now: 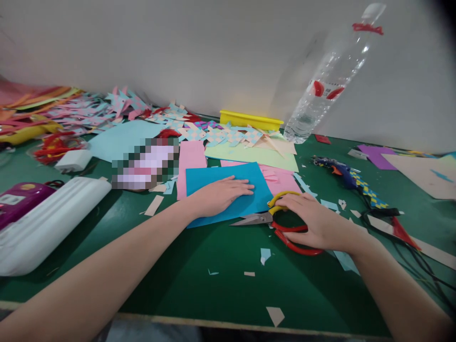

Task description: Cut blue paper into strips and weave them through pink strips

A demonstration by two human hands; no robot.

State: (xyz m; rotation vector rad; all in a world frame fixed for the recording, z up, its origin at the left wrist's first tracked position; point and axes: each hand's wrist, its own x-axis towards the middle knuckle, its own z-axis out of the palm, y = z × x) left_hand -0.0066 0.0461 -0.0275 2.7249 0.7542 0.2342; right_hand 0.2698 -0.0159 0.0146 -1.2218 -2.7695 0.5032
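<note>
My left hand lies flat, fingers together, on a bright blue paper sheet in the middle of the green table. My right hand rests over the red and yellow handles of a pair of scissors lying on the table; its fingers curl around the handles. The scissor blades are closed and point left, just past the blue sheet's lower right corner. Pink sheets and a pale green sheet lie under and behind the blue one.
A clear plastic bottle leans by the wall beside a yellow tray. A glue gun with cable lies at right. A white case and purple device sit at left. Woven paper pieces and scraps are scattered about.
</note>
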